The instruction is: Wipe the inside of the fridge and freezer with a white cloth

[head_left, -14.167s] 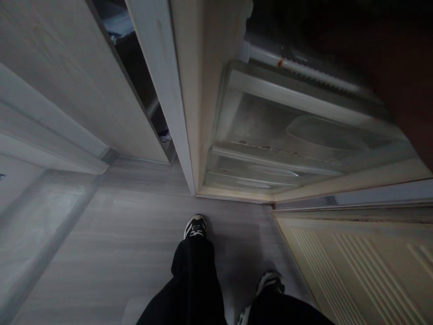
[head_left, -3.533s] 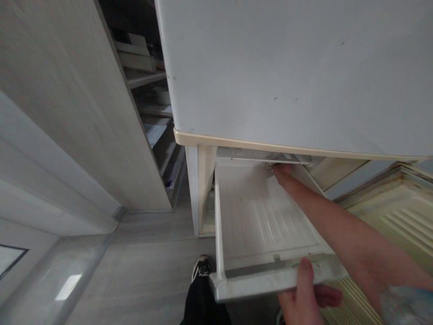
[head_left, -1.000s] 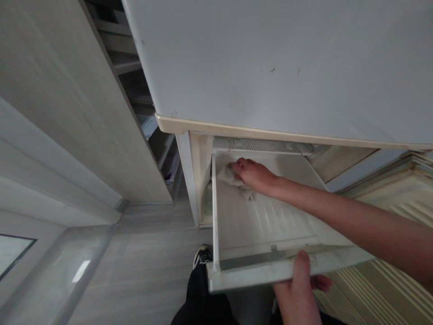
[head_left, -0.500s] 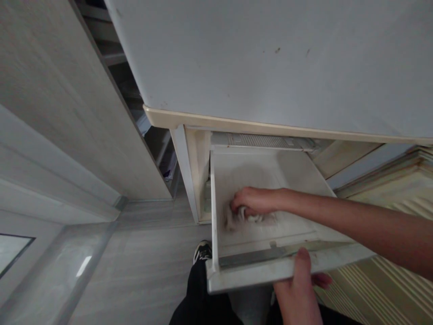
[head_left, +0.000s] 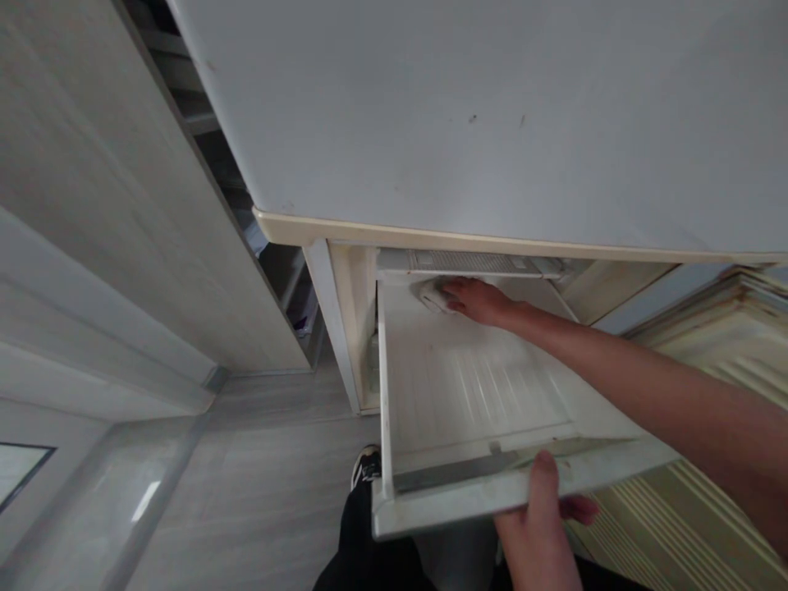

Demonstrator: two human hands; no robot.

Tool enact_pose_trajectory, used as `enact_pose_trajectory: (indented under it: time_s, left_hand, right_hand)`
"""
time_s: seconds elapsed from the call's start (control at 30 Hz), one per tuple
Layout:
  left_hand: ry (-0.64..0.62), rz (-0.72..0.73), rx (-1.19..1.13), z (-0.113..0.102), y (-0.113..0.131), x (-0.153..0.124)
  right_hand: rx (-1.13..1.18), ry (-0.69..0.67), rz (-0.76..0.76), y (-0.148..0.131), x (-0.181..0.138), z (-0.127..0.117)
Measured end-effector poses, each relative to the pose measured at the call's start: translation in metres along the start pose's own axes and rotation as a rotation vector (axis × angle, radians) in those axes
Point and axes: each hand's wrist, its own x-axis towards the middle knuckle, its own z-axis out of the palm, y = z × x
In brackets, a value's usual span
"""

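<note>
A white fridge drawer (head_left: 455,394) is pulled out below the upper door, its ribbed bottom bare and wet-looking. My left hand (head_left: 542,517) grips the front edge of this drawer, thumb on top and fingers curled beneath. Deep inside, near the back wall, my right hand (head_left: 477,300) presses a whitish cloth (head_left: 436,294) against the drawer's surface. Part of the cloth is hidden under the fingers.
The large white upper door (head_left: 468,123) of the fridge overhangs the drawer. An open lower door (head_left: 695,443) with ribbed lining stands at the right. At the left are a wooden cabinet panel (head_left: 141,205) and grey floor (head_left: 246,484). A shoe (head_left: 368,466) shows beside the drawer.
My right hand has moved with the cloth from the drawer's front-left part to its back. My left hand keeps its hold on the front edge. The view has shifted slightly.
</note>
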Motion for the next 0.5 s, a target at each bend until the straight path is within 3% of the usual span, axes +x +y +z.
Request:
enact_pose_trajectory:
  time_s: [0.13,0.23,0.3,0.4,0.5]
  left_hand:
    - [0.015,0.008,0.016,0.001,-0.001,0.001]
    - [0.022,0.008,0.008,0.002,-0.001,0.001]
    - [0.019,-0.004,0.005,0.002,0.001,0.001]
    - [0.019,-0.014,0.005,0.001,0.003,-0.001]
    - [0.026,0.013,0.0,0.001,0.003,-0.001]
  right_hand:
    - [0.049,-0.015,0.045,0.01,0.025,0.018]
    - [0.095,-0.101,-0.01,0.004,0.02,0.02]
    - [0.164,-0.229,-0.126,-0.009,-0.001,0.021]
    - [0.346,-0.552,-0.317,-0.038,-0.054,0.027]
    - [0.487,-0.771,-0.397,-0.062,-0.103,0.029]
